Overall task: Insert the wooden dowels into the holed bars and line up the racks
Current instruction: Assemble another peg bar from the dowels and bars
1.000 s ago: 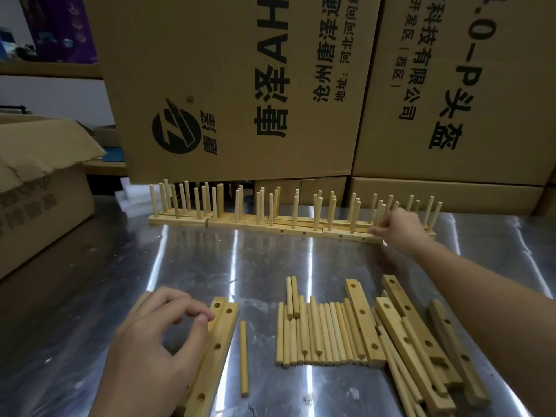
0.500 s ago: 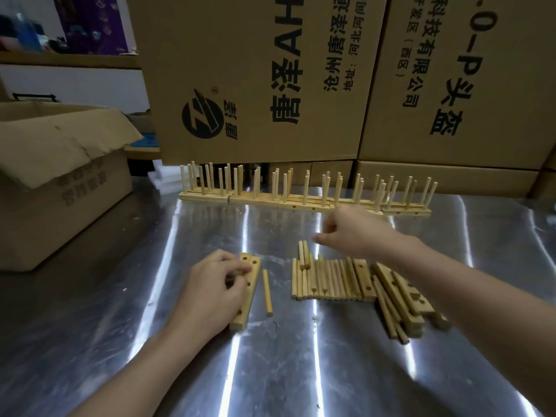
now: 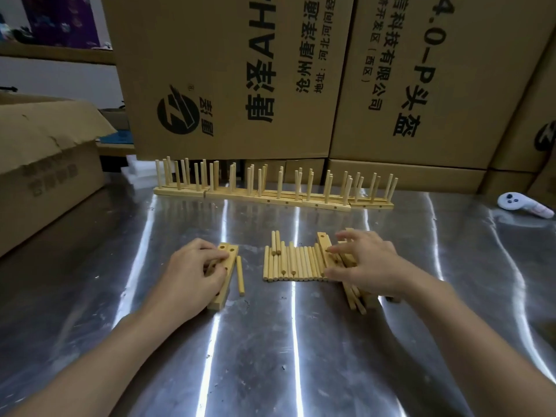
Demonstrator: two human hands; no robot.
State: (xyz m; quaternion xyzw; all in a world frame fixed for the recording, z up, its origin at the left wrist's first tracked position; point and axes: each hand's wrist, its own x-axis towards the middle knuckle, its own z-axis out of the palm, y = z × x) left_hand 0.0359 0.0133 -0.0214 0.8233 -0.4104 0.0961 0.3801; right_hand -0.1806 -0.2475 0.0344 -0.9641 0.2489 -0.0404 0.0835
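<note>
Your left hand [image 3: 192, 272] curls its fingers around the pair of pale wooden holed bars [image 3: 230, 260] on the shiny metal surface [image 3: 270, 341]. Your right hand [image 3: 364, 263], fingers spread and loose, rests on the heap of spare holed bars [image 3: 323, 240], just beside the row of loose round wooden dowels [image 3: 294, 263]. The finished peg racks [image 3: 270, 195] stand in a line behind.

Mid-frame, the left hand [image 3: 192, 275] grips paired holed bars [image 3: 230, 257]. The right hand [image 3: 365, 263] rests with spread fingers [image 3: 346, 235] on the loose dowels [image 3: 298, 263]. Finished racks [image 3: 270, 197] line the desk [image 3: 301, 341] behind.
</note>
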